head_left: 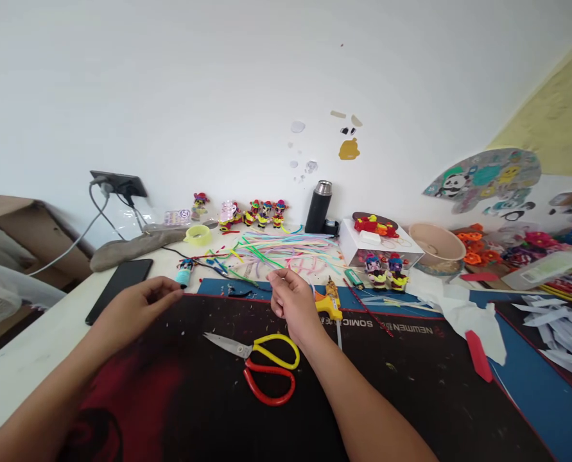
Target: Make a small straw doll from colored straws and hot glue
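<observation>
My left hand (144, 305) is at the small figure with a light blue body (183, 274), its fingertips meeting near the figure's lower end; whether they grip it is hard to tell. My right hand (293, 305) is closed in a pinch, pointing up toward the pile of coloured strips (290, 247); anything between its fingertips is too small to make out. Between my forearms, scissors with one yellow and one red handle (254, 356) lie on the dark mat (208, 410), blades pointing left. A yellow glue gun (330, 305) rests just right of my right hand.
A phone (119, 289) lies at the left. Along the wall stand small figures (265, 215), a black flask (318, 206) and a white box (379, 247). Yellow tape (198, 235) sits behind my left hand. At the right are a round bowl (437, 244) and white strips (565, 333).
</observation>
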A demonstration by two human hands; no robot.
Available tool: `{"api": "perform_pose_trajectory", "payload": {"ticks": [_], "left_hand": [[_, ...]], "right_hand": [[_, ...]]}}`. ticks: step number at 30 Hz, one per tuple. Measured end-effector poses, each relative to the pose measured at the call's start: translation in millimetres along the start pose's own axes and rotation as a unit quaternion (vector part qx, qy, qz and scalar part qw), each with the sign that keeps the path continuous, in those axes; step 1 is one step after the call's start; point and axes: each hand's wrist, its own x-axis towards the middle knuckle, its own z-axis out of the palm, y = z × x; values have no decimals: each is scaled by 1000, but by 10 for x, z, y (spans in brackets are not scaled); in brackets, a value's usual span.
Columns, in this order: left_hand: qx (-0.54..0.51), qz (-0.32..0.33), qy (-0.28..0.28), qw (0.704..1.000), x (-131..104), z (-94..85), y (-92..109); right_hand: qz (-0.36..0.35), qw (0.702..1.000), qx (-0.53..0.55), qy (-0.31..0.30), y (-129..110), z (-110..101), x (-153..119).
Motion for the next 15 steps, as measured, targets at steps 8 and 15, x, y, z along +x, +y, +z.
{"api": "perform_pose_trajectory", "payload": {"ticks": [8, 15], "left_hand": [[171, 61, -65, 981, -26, 298, -10], [205, 66, -102, 971, 84, 392, 9]], "right_hand": [[11, 999, -31, -3, 15, 6, -10], [20, 999, -35, -9, 11, 0, -8]]}}
